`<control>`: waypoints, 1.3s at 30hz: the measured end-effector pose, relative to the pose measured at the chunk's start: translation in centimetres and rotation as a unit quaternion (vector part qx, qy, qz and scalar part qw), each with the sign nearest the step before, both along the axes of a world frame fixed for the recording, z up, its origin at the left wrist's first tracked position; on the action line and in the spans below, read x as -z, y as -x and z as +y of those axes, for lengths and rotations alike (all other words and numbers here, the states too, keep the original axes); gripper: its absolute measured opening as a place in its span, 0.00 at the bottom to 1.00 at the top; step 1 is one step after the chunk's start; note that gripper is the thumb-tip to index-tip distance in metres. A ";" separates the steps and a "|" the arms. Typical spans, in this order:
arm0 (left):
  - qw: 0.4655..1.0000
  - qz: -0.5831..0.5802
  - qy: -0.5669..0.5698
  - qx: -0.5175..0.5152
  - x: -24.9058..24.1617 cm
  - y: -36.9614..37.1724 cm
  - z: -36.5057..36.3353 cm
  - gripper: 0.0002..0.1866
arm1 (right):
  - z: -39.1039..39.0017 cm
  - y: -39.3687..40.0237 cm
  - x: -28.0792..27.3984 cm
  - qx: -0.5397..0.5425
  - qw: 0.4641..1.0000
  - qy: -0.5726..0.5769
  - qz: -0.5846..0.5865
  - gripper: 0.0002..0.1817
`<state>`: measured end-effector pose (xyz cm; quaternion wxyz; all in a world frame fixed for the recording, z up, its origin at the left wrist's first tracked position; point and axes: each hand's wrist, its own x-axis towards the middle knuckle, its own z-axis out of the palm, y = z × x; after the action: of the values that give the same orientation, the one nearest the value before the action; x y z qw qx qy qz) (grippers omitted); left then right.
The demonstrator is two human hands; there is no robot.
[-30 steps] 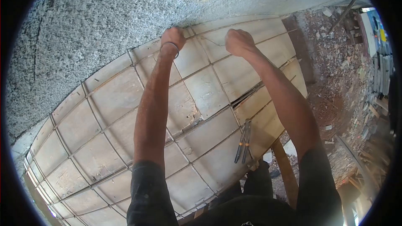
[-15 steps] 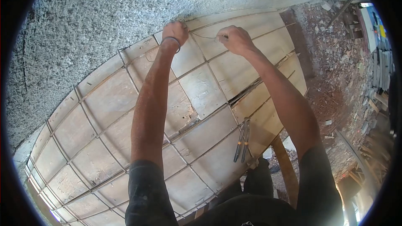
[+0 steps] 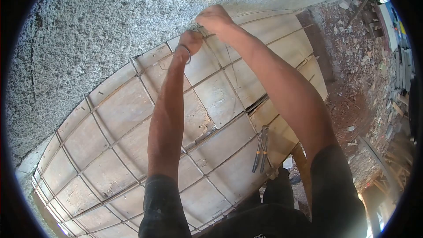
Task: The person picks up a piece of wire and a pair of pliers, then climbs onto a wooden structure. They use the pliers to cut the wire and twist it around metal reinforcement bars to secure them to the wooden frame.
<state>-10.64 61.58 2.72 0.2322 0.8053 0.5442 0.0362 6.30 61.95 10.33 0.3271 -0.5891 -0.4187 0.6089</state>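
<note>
A grid of thin steel bars [image 3: 201, 171] lies over pale boards [image 3: 219, 98] beneath both arms. My left hand [image 3: 191, 42], with a dark band on its wrist, is closed near the top edge of the boards, at a bar by the rough wall. Just above and right of it, my right hand [image 3: 213, 19] is closed too, against the wall's lower edge. A thin wire [image 3: 233, 68] hangs below the right hand over the boards. What each hand's fingers grip is hidden. Pliers with black and orange handles [image 3: 261, 151] rest on the grid at the lower right.
A rough grey wall [image 3: 101, 22] borders the boards at the top and left. Rubble [image 3: 352, 68] covers the reddish ground at the right. Stacked grey pieces [image 3: 403, 70] and wood scraps [image 3: 396, 167] lie at the far right.
My right hand has moved up and left, over my left hand. The wire that stretched between the hands now hangs down over the boards. The view has shifted slightly.
</note>
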 end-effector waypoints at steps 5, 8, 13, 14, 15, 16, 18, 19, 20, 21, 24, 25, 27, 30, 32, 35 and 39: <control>0.930 -0.085 0.310 -0.181 -3.1 0.1 1.0 0.06 | -0.1 -1.3 -2.1 -0.046 0.996 0.061 0.038 0.08; 0.935 -0.216 0.225 -0.167 -3.1 -0.1 0.1 0.08 | -0.1 -1.9 -2.3 -0.045 0.990 0.094 0.095 0.07; 0.975 -0.041 0.172 -0.132 -4.4 -0.3 0.5 0.10 | -1.2 -0.6 -2.3 -0.080 0.972 0.098 0.200 0.07; 0.975 -0.040 0.171 -0.133 -2.5 0.5 1.0 0.10 | -1.2 -0.6 -2.0 -0.054 0.968 0.106 0.219 0.09; 0.961 -0.141 0.181 -0.154 0.9 1.9 1.8 0.11 | -1.2 -0.6 -0.2 -0.055 0.968 0.104 0.220 0.09; 0.951 -0.190 0.184 -0.163 0.8 1.9 2.0 0.11 | -1.4 -0.6 2.7 -0.076 0.997 -0.018 -0.002 0.10; 0.958 -0.176 0.171 -0.150 -2.5 0.4 1.4 0.13 | -1.9 -0.3 3.7 -0.087 0.961 -0.139 -0.222 0.12; 0.973 -0.113 0.154 -0.130 -4.3 -0.4 0.9 0.14 | -3.3 0.1 2.9 -0.101 0.955 -0.146 -0.237 0.12; 0.973 -0.110 0.154 -0.129 -3.3 -0.1 1.0 0.14 | -4.1 0.5 2.5 -0.114 0.949 -0.153 -0.250 0.13; 0.977 -0.151 0.107 -0.103 -2.2 0.3 1.0 0.15 | -4.2 1.2 2.9 -0.112 0.951 -0.151 -0.247 0.13; 0.980 -0.164 0.073 -0.092 -1.7 1.0 0.8 0.17 | -4.9 3.4 4.0 -0.019 0.943 -0.145 -0.298 0.10; 0.981 -0.144 0.080 -0.107 -2.0 0.8 0.9 0.17 | -5.1 3.6 4.3 -0.032 0.933 -0.160 -0.321 0.09; 0.961 -0.173 0.096 -0.193 -0.6 0.6 0.5 0.17 | -5.3 3.5 4.0 -0.044 0.920 -0.178 -0.346 0.08; 0.934 -0.192 0.121 -0.277 -0.4 0.4 0.4 0.17 | -5.8 3.5 3.9 -0.025 0.942 -0.116 -0.315 0.08; 0.936 -0.179 0.129 -0.274 -1.1 0.6 0.3 0.17 | -5.8 3.6 3.8 0.015 0.952 -0.080 -0.293 0.07; 0.946 -0.191 0.099 -0.242 -1.1 0.7 0.3 0.19 | -5.9 4.4 3.7 0.035 0.959 -0.091 -0.268 0.08; 0.948 -0.204 0.092 -0.227 -1.8 0.6 0.0 0.19 | -4.9 4.7 3.7 -0.053 0.923 -0.131 -0.357 0.06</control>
<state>-11.20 61.55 4.52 0.3969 0.6114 0.6542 0.2017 1.63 57.03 6.61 0.1974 -0.6962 -0.6142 0.3148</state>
